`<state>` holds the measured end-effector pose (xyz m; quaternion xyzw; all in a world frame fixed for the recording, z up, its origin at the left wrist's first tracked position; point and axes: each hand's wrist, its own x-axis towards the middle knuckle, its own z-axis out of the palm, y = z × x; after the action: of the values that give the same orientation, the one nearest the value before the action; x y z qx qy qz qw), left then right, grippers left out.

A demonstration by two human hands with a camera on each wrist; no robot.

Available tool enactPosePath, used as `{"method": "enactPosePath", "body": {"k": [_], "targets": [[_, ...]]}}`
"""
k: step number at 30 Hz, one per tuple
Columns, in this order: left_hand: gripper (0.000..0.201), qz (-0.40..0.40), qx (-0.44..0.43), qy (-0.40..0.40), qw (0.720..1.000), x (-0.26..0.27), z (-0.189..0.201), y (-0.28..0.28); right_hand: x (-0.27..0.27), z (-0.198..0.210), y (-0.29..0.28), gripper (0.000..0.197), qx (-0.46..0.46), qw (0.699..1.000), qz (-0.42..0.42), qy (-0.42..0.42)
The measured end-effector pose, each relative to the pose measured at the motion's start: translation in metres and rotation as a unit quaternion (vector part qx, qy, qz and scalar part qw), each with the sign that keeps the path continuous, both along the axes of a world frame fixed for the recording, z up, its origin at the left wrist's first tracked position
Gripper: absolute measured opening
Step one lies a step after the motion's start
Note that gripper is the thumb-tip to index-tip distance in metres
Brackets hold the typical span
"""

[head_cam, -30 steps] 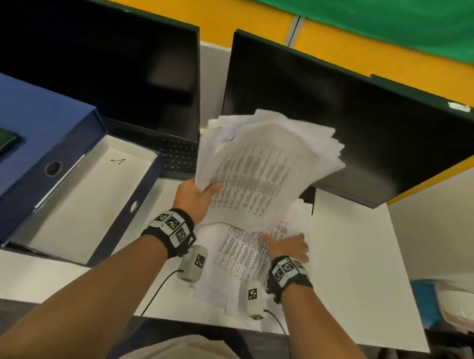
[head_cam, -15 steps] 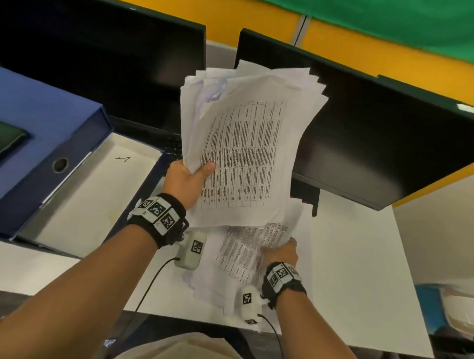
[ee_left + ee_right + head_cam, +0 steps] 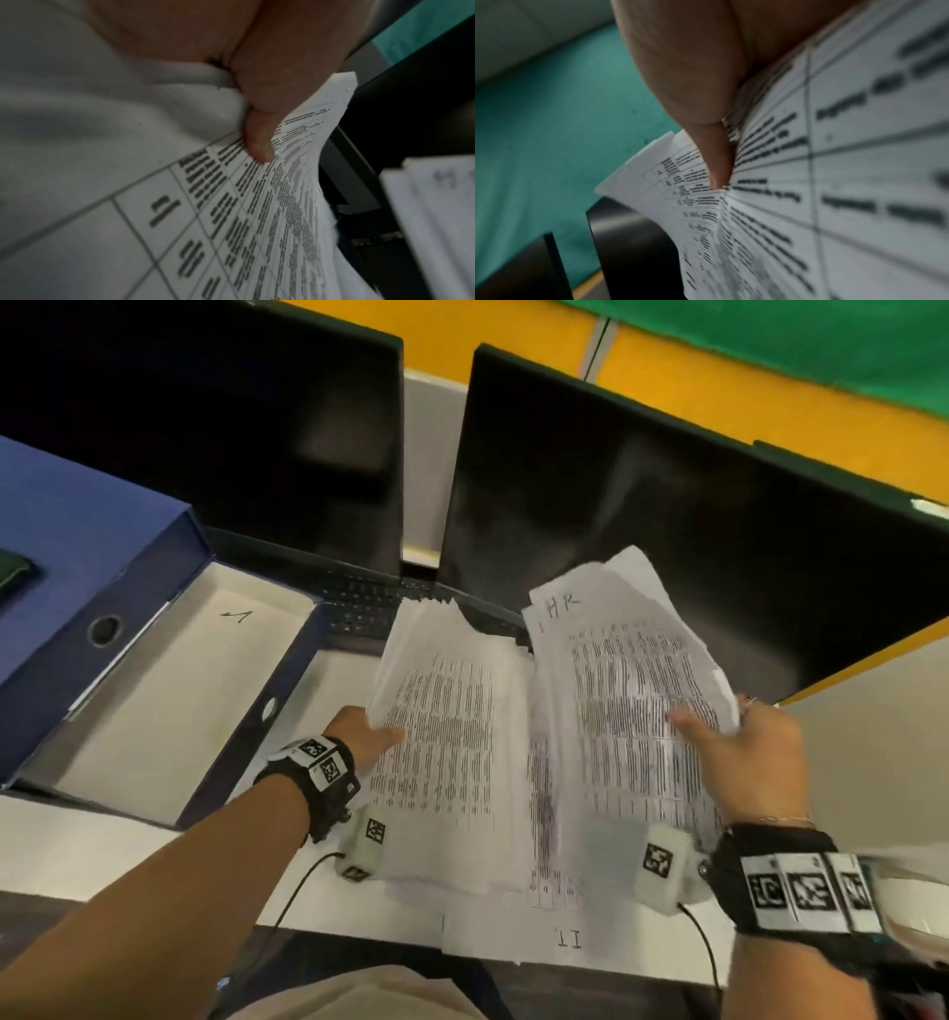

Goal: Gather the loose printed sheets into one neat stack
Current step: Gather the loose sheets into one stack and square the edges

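Two bundles of printed sheets are held above the white desk [image 3: 154, 845]. My left hand [image 3: 359, 737] grips the left bundle [image 3: 452, 742] at its left edge, thumb on top [image 3: 259, 146]. My right hand [image 3: 744, 752] grips the right bundle [image 3: 631, 690], headed with handwritten "HR", at its right edge, thumb pressed on the printed table [image 3: 718, 162]. The bundles' inner edges overlap in the middle. More sheets lie on the desk below them, one marked "IT" [image 3: 565, 937] at the front edge.
An open blue box file [image 3: 102, 629] with a white inside lies at the left. Two dark monitors [image 3: 667, 516] stand behind, with a keyboard [image 3: 369, 603] under them. A white board [image 3: 873, 737] lies at the right.
My right hand left the desk with a bundle and rose to the right. The left hand lowered its bundle from upright, so both bundles now sit side by side.
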<state>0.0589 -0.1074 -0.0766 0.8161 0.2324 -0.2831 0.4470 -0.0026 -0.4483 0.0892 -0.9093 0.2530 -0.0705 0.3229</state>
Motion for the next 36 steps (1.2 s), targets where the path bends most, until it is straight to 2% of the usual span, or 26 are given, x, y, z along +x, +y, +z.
{"method": "enactPosePath", "body": {"k": [2,3,5,7,9,12,14,15,16,17,19,21,25,27,29,32,34,36], "targets": [[0.039,-0.005,-0.004,-0.005,1.0,-0.004,-0.004,-0.002,0.002,0.001,0.011,0.015,0.107,0.993,0.004,-0.044],[0.034,0.0,-0.01,-0.014,1.0,-0.006,-0.006,-0.004,0.004,-0.005,0.017,0.015,0.162,0.986,0.005,-0.047],[0.036,0.022,-0.026,-0.035,0.999,-0.006,-0.004,-0.004,0.01,-0.03,0.034,0.017,0.239,0.97,-0.032,-0.019],[0.056,0.061,-0.031,-0.037,0.997,-0.002,0.002,-0.005,0.018,-0.071,0.05,0.02,0.269,0.96,-0.077,0.024],[0.075,0.111,-0.047,-0.009,0.993,0.003,0.013,-0.005,0.024,-0.109,0.068,0.024,0.293,0.951,-0.082,0.057],[0.087,0.139,-0.096,0.025,0.985,0.009,0.023,-0.008,0.029,-0.15,0.093,0.049,0.227,0.963,0.019,0.146],[0.07,0.106,-0.108,-0.001,0.989,0.007,0.022,-0.01,0.028,-0.166,0.099,0.065,0.163,0.968,0.07,0.178],[0.054,0.088,-0.095,-0.01,0.992,0.005,0.017,-0.01,0.025,-0.17,0.095,0.067,0.118,0.975,0.054,0.18],[0.049,0.067,-0.065,-0.011,0.996,0.004,0.012,-0.011,0.02,-0.174,0.085,0.064,0.07,0.979,0.005,0.192],[0.053,0.032,-0.025,-0.012,0.999,0.004,0.007,-0.011,0.014,-0.18,0.072,0.063,0.026,0.975,-0.057,0.213],[0.063,-0.021,0.038,-0.007,0.999,0.002,0.001,-0.011,-0.008,-0.181,0.052,0.073,-0.009,0.952,-0.137,0.273],[0.063,-0.026,0.043,-0.008,0.999,0.0,-0.007,-0.01,-0.026,-0.188,0.043,0.086,-0.009,0.947,-0.133,0.293],[0.055,-0.022,0.04,-0.026,0.999,-0.001,-0.012,-0.008,-0.03,-0.192,0.042,0.097,0.045,0.961,-0.116,0.245],[0.051,-0.027,0.039,-0.029,0.998,0.0,-0.013,-0.007,-0.024,-0.187,0.044,0.091,0.074,0.959,-0.136,0.237],[0.047,-0.029,0.036,-0.028,0.999,0.001,-0.013,-0.008,-0.019,-0.182,0.044,0.073,0.114,0.951,-0.163,0.235],[0.046,-0.03,0.039,-0.028,0.998,0.001,-0.013,-0.007,-0.017,-0.18,0.042,0.045,0.134,0.949,-0.143,0.247],[0.046,-0.029,0.044,-0.036,0.998,0.002,-0.013,-0.006,-0.018,-0.182,0.042,0.041,0.139,0.947,-0.137,0.256],[0.046,-0.031,0.043,-0.037,0.998,0.002,-0.014,-0.004,-0.02,-0.183,0.043,0.051,0.13,0.946,-0.146,0.258]]}}
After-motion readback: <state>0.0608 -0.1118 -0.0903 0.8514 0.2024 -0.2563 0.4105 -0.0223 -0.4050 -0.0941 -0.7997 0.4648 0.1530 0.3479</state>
